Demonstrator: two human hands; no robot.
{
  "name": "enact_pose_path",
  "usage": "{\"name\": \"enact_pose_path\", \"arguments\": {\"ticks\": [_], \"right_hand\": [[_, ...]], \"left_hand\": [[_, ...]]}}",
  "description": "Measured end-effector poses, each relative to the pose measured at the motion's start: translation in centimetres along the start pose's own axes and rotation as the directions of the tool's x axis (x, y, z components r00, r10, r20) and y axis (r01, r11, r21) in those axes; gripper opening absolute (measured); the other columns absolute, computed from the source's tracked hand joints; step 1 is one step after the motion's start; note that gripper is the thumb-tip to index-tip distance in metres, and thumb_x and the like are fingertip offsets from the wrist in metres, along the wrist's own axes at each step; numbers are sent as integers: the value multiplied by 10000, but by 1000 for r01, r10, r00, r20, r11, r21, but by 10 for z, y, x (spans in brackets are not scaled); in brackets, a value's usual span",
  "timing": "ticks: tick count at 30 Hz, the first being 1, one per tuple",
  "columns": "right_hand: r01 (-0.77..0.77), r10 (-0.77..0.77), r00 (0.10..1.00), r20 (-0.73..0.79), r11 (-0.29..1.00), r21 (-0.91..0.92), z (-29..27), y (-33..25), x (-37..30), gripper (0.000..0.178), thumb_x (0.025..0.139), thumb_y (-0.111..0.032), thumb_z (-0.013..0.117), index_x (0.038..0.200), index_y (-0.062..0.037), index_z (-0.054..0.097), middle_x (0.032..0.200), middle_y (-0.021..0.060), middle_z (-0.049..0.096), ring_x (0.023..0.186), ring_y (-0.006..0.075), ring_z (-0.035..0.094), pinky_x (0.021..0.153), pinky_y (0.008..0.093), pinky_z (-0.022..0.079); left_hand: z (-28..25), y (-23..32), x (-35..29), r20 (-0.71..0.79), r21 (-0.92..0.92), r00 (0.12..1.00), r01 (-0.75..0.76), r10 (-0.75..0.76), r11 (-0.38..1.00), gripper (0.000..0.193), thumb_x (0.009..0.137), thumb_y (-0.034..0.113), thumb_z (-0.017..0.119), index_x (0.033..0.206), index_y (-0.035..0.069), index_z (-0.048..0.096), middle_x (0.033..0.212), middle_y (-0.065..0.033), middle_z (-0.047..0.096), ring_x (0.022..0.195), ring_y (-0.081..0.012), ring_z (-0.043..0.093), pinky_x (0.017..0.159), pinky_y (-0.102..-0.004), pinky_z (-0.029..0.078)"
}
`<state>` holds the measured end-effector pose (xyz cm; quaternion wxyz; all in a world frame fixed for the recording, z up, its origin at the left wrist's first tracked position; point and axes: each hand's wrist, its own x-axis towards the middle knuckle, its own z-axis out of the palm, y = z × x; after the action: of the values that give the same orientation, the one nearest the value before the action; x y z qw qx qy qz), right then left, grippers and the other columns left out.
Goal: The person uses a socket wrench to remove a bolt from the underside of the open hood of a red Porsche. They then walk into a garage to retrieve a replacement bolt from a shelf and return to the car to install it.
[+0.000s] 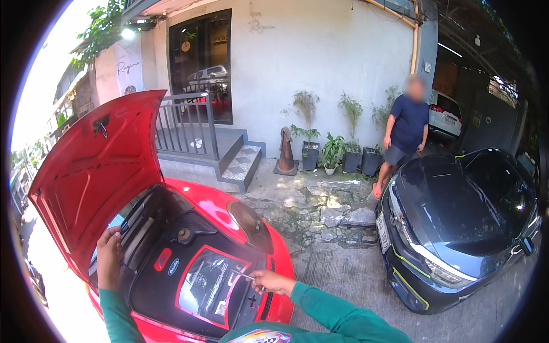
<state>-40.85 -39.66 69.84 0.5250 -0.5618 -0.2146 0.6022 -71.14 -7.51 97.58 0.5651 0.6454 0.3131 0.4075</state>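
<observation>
A red car has its front lid raised, and the black-lined front compartment lies exposed below me. My right hand is closed round a thin silver rod-like tool, which points left over a clear panel with a red border. I cannot tell the tool's exact kind. My left hand is raised at the compartment's left side, its fingers curled together by a small dark piece. What those fingers hold, if anything, is unclear. A round cap and a red oval inset sit in the black lining.
A dark car stands at the right. A person in dark clothes is beside it. Along the pale wall are potted plants and a rusty cone. Railed steps lie behind the red car; the paving is cracked.
</observation>
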Motion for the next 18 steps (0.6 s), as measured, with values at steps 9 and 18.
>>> {"name": "enact_pose_path", "arguments": {"ticks": [9, 18], "right_hand": [[-49, 50, 998, -47, 998, 31, -2, 39, 4, 239, 1009, -61, 513, 1230, -6, 587, 869, 25, 594, 733, 103, 573, 578, 244, 467], [-320, 357, 884, -302, 933, 165, -65, 193, -51, 146, 1036, -153, 495, 1040, -72, 616, 819, 35, 622, 684, 136, 623, 570, 298, 538]], "left_hand": [[-13, -28, 4, 43, -10, 998, 39, -39, 999, 176, 1012, 155, 586, 1164, 94, 651, 723, 108, 484, 536, 20, 433, 473, -149, 308], [-33, -128, -35, -11, 34, 971, 239, -239, 970, 188, 993, 153, 578, 1139, 67, 659, 691, 81, 492, 498, -23, 402, 442, -205, 293]]}}
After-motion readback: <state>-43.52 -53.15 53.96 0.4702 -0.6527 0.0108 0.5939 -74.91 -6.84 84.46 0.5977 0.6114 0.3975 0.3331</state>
